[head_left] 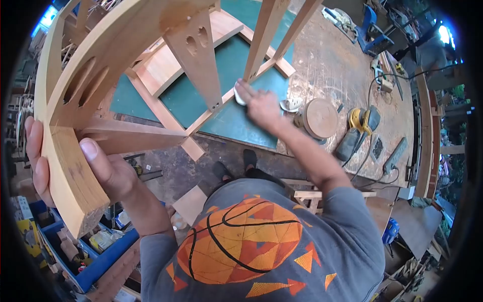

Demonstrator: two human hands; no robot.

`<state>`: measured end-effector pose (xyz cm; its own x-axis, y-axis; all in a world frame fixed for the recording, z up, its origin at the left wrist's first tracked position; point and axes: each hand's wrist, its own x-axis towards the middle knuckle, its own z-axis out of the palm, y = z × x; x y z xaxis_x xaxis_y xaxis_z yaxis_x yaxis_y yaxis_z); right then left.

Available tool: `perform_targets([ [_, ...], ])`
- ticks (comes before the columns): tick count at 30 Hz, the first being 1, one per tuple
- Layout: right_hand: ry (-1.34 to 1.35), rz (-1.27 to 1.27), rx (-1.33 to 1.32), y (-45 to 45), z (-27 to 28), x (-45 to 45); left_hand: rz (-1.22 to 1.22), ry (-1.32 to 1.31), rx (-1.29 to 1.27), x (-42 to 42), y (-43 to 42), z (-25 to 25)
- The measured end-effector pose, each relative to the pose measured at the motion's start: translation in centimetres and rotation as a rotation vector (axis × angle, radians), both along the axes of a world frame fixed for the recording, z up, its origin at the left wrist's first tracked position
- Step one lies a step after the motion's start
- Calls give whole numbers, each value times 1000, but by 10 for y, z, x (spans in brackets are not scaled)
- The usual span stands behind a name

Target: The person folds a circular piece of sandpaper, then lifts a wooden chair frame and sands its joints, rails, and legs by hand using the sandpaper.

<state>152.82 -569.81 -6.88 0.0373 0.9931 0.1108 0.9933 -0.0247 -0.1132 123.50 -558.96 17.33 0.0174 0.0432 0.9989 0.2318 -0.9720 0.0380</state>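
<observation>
A wooden chair frame (198,65) with a curved rail, tapered slats and slotted holes fills the upper left. My left hand (113,173) is closed around the thick end of its curved rail (78,173), thumb on the near side and fingertips on the outer side. My right hand (262,108), slightly blurred, presses a small white pad (240,96) against a thin rail (229,95) of the frame, two fingers stretched along it. Whether the pad is cloth or paper I cannot tell. The frame rests on a green mat (236,126) on the workbench.
Right of my right hand are a small white object (290,104), a round wooden-topped tin (321,118), a yellow-and-black sander (358,128) with its cord, and a power strip (396,155) on the workbench (322,60). A blue bin (95,264) of supplies stands at lower left.
</observation>
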Motion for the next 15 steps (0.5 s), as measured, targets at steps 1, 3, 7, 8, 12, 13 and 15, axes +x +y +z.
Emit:
perform_targets([
  [1,-16,-46,6,4,-14,-17,18,18,3,-2,1,1],
  [3,-5,58,115,-1,-27,-36,15,72,0,-3,1,2],
  [7,43,-42,105,2,8,7,10,57,-40,-6,-2,0],
  [8,44,-33,123,5,11,6,29,93,-40,-8,-2,3],
  [12,973,-164,93,5,42,-31,81,169,25,-5,-1,7],
  [13,1241,-210,94,5,59,-42,89,124,-6,-1,-3,6],
  [15,1373,-148,138,10,100,-47,105,41,-70,9,-10,3],
])
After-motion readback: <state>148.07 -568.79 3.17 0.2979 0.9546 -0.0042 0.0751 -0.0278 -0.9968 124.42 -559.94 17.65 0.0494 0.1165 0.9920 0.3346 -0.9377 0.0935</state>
